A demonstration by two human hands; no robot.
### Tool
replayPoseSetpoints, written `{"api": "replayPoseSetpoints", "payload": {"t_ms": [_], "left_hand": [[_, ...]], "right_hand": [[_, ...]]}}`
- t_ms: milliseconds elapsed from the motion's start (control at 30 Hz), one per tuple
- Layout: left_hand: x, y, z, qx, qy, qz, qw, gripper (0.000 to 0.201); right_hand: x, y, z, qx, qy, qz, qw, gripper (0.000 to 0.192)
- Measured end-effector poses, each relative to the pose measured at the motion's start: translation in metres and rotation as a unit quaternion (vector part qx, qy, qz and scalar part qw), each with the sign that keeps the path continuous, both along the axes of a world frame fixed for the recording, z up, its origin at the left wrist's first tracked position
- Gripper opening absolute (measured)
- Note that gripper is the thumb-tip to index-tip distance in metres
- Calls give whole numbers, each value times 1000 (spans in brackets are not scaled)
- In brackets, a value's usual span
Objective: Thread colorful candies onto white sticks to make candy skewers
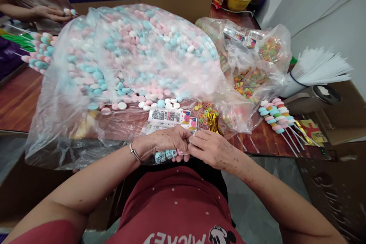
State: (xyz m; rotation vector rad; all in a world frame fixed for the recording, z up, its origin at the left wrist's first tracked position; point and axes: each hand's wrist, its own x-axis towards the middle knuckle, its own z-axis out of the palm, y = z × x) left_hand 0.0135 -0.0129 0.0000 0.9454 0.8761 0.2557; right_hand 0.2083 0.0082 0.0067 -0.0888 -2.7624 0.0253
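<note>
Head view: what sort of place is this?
Probably a small home or workshop candy-packing table. A big plastic bag of pastel candies covers the wooden table, finished candy skewers lie at the right, and a bundle of white sticks stands in a cup.

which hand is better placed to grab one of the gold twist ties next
Right, probably. The right hand sits just below the gold twist ties, while the left hand is closed around the candy stick and lies farther from them.
</note>
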Motion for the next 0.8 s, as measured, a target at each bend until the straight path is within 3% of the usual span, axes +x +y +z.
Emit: {"api": "replayPoseSetpoints", "payload": {"t_ms": [67, 133, 167, 233, 300, 333, 367, 400, 433, 467, 533, 567, 600, 667, 700, 767, 800], "left_hand": [[4, -2, 3, 58, 57, 2, 997, 13], [11, -5, 6, 201, 177, 34, 963, 11], [15, -7, 7, 298, 249, 61, 920, 10], [24, -12, 9, 498, 356, 133, 779, 14], [31, -19, 8, 653, 373, 205, 627, 17], [34, -23, 8, 706, 351, 228, 571, 15], [36, -28, 7, 740, 319, 240, 541, 12], [36, -32, 6, 751, 285, 241, 544, 9], [36, -36, 5, 735, 250, 242, 582, 10], [35, -39, 5, 687, 209, 253, 648, 14], [28, -44, 8, 541, 129, 304, 773, 30], [23, -45, 11, 473, 91, 339, 808, 40], [17, -46, 16, 426, 45, 376, 821, 49], [2, -49, 26, 405, -61, 414, 813, 62], [-7, -52, 31, 417, -125, 404, 805, 61], [-23, -60, 37, 459, -194, 298, 814, 62], [-30, -65, 38, 469, -173, 254, 828, 60]], "right_hand": [[-3, -6, -2, 27, -1, -50, 998, 31], [-7, -10, -7, 40, 12, -137, 990, 32], [-10, -10, -11, 34, 29, -188, 981, 32], [-16, -6, -18, -19, 90, -282, 955, 30], [-21, 1, -20, -140, 178, -340, 913, 23], [-24, 4, -19, -221, 222, -353, 882, 20], [-26, 6, -15, -305, 260, -356, 844, 18], [-29, 5, -11, -380, 290, -350, 805, 17], [-32, 3, -5, -439, 313, -340, 770, 16], [-35, -2, 0, -477, 329, -330, 746, 15], [-43, -15, 9, -494, 345, -299, 740, 13], [-48, -22, 11, -485, 345, -283, 752, 12], [-53, -28, 12, -477, 342, -261, 766, 12], [-61, -36, 10, -483, 328, -231, 778, 14], [-65, -37, 8, -492, 323, -224, 777, 15], [-70, -36, 3, -493, 328, -234, 771, 16], [-72, -36, 2, -476, 338, -238, 776, 15]]}}
